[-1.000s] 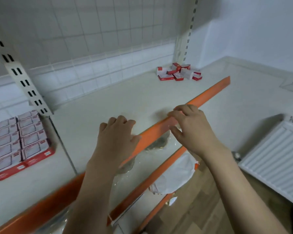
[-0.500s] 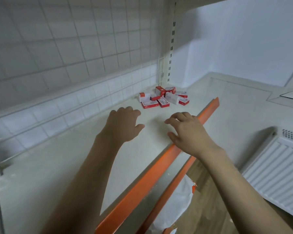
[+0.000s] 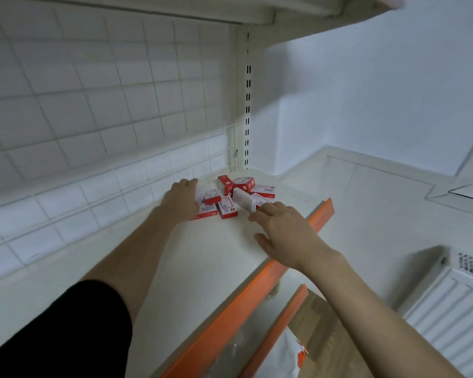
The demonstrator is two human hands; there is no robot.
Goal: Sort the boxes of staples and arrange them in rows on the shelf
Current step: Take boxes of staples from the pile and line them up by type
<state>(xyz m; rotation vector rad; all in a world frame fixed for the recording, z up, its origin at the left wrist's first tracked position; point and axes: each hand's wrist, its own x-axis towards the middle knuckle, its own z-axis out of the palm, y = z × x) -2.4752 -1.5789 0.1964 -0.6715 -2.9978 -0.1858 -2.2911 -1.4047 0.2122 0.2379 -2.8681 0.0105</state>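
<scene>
Staple boxes, small red-and-white cardboard cartons [image 3: 231, 196], lie in a loose heap at the back right corner of the white shelf board [image 3: 208, 255], close to the tiled back panel [image 3: 93, 126] and the slotted white upright [image 3: 247, 105]. Several sit flat, others tilted or leaning on neighbours; no row is formed here yet.

Left hand [image 3: 182, 199] rests at the heap's left edge, fingers extended and relaxed, touching or covering the nearest cartons (contact with the lowest one is hidden by the hand). Right hand [image 3: 283, 231] lies just in front of the heap, fingers straight, fingertips [image 3: 260, 210] at the end of a long white carton [image 3: 243, 200]; it grasps nothing.

Risks, as judged:
- A sweep from both sides may topple the tilted cartons and mix their types, spoiling the sort.
- Cartons pushed forward may slide to the orange front rail [image 3: 298, 246] and drop over the shelf edge toward the lower tier.
- Cartons driven back against the corner may wedge by the upright.
- Reach is long, so a pinch on a leaning carton could slip.
</scene>
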